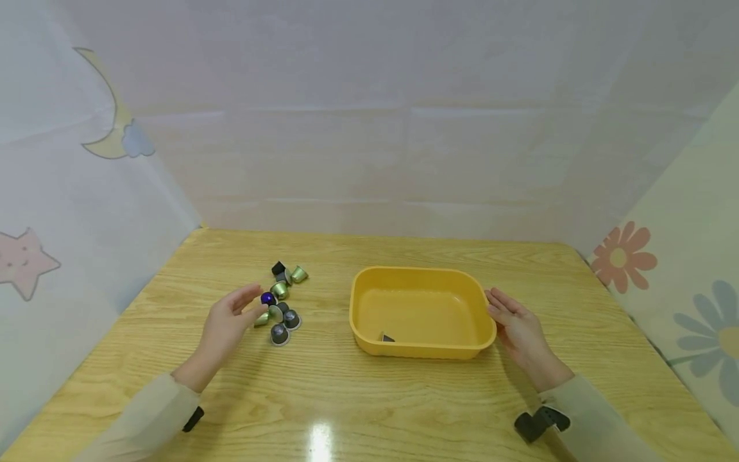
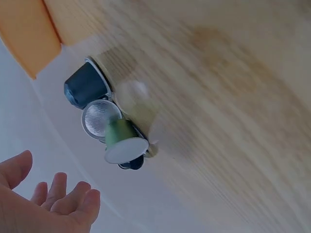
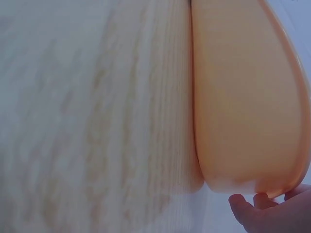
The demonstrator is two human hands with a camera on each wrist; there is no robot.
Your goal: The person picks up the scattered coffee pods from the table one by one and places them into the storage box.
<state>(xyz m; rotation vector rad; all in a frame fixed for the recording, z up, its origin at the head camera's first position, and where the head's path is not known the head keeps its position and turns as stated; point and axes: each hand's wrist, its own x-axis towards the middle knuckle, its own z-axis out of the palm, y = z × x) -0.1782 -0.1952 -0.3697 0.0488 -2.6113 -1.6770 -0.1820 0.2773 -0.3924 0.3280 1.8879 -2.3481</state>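
Note:
A loose cluster of coffee capsules lies on the left of the table. Among them are a dark blue capsule point(image 1: 268, 298), a green capsule point(image 1: 280, 290) and a dark grey capsule point(image 1: 280, 333). My left hand point(image 1: 228, 321) hovers beside their left edge, thumb and fingers spread with nothing between them. In the left wrist view, a gap separates this hand point(image 2: 53, 204) from a green capsule point(image 2: 124, 141). To the right stands a yellow plastic basin point(image 1: 424, 351) with a dark capsule point(image 1: 388, 338) inside. My right hand point(image 1: 522, 333) touches the basin's right end with extended fingers.
The wooden table point(image 1: 323, 398) reaches back to a pale cloth wall point(image 1: 369, 160). Another green capsule point(image 1: 299, 274) and a black capsule point(image 1: 278, 267) lie at the cluster's far side. A black wrist strap point(image 1: 543, 423) sits on the right sleeve.

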